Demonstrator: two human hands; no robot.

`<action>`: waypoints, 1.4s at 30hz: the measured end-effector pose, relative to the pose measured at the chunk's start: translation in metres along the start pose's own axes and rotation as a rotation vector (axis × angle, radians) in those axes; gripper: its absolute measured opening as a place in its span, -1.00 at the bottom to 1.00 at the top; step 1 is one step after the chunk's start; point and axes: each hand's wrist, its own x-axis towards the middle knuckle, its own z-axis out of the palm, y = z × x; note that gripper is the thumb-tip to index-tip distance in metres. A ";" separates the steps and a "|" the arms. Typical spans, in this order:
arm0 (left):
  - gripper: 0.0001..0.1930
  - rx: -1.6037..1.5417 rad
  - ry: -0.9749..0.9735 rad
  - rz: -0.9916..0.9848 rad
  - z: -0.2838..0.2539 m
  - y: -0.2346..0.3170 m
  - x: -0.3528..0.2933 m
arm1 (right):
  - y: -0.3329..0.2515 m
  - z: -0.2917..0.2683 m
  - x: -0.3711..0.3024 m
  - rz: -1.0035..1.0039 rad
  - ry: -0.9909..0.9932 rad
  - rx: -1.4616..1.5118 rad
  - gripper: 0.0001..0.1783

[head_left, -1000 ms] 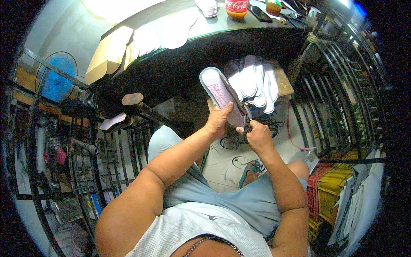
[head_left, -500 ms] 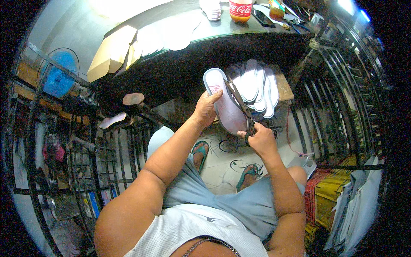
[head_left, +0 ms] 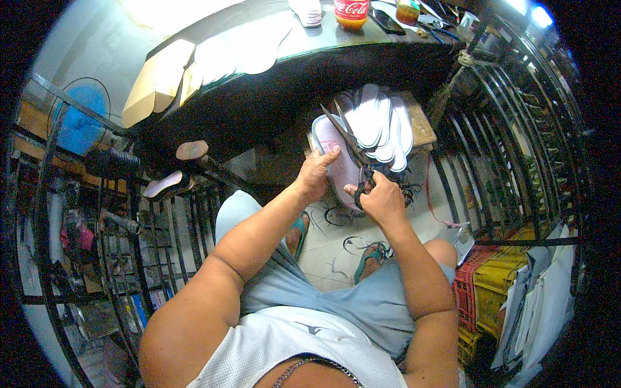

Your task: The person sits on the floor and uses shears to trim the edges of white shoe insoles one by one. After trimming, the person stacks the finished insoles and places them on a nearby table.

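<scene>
Between the thumb and fingers of my left hand (head_left: 314,173) is a pale pinkish sole (head_left: 345,173) with a grey edge and red print, held tilted and lengthwise. My right hand (head_left: 383,200) grips a pair of dark scissors (head_left: 349,134) by the handles. Its blades are parted and point up and away along the sole's right side, near its far end. Whether they touch the edge I cannot tell. Just beyond the scissors, several white soles (head_left: 370,119) lie piled on a wooden surface (head_left: 419,126).
Dark thin trimmings (head_left: 336,216) lie on the tiled floor by my feet. A table (head_left: 317,42) across the front bears white sheets, a cola bottle (head_left: 351,14) and a phone (head_left: 387,22). Metal racks (head_left: 479,142) flank both sides; crates (head_left: 495,281) stand at right, a blue fan (head_left: 81,119) at left.
The scissor blades have spread apart and swung up to the left. The sole sits slightly lower and more upright, and my right hand has come a little closer to it.
</scene>
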 end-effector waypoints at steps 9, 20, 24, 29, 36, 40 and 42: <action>-0.60 -0.056 -0.009 0.006 0.003 -0.004 -0.002 | -0.001 0.000 -0.002 -0.016 0.018 0.057 -0.38; -0.59 -0.009 0.002 -0.020 0.008 0.013 -0.006 | 0.015 0.000 0.005 -0.048 -0.090 0.291 -0.49; -0.53 0.340 0.045 0.096 -0.005 0.035 -0.007 | 0.025 0.006 0.006 0.100 -0.428 0.843 -0.54; -0.56 0.413 0.004 0.105 -0.013 0.039 -0.012 | 0.025 0.020 -0.002 0.138 -0.562 1.144 -0.47; -0.57 0.413 -0.026 0.049 -0.019 0.038 -0.017 | 0.012 0.038 -0.002 0.046 -0.467 1.136 -0.49; -0.54 0.428 -0.039 0.066 -0.026 0.047 -0.017 | 0.007 0.036 -0.002 0.113 -0.427 1.042 -0.52; -0.52 0.438 -0.037 0.029 -0.031 0.053 -0.017 | 0.006 0.033 -0.003 0.088 -0.393 0.920 -0.53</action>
